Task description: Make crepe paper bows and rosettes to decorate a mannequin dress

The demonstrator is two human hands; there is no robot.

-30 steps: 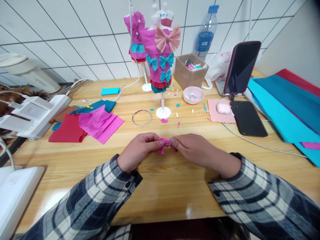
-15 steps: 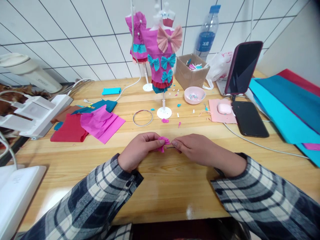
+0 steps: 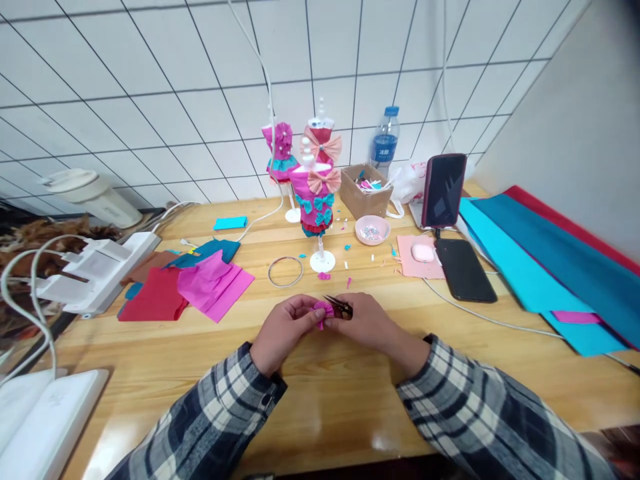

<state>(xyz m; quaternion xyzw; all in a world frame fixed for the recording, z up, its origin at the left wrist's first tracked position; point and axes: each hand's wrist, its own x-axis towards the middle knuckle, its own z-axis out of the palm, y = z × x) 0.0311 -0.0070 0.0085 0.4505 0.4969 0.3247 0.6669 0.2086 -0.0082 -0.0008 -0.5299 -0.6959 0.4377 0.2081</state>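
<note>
The left hand [image 3: 286,328] pinches a gathered magenta crepe-paper piece [image 3: 324,307] between thumb and fingers, above the desk [image 3: 323,400]. The right hand [image 3: 371,324], just beside it, is closed around dark scissors [image 3: 340,306], blades slanting leftward and away, tips by the paper's far edge; whether the right thumb touches the paper is hard to tell.

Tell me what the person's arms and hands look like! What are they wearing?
Both arms wear long plaid sleeves: the left sleeve and right sleeve have dark navy, grey and cream checks. The left cuff has a small dark button. The left hand and right hand wear no gloves.
</note>
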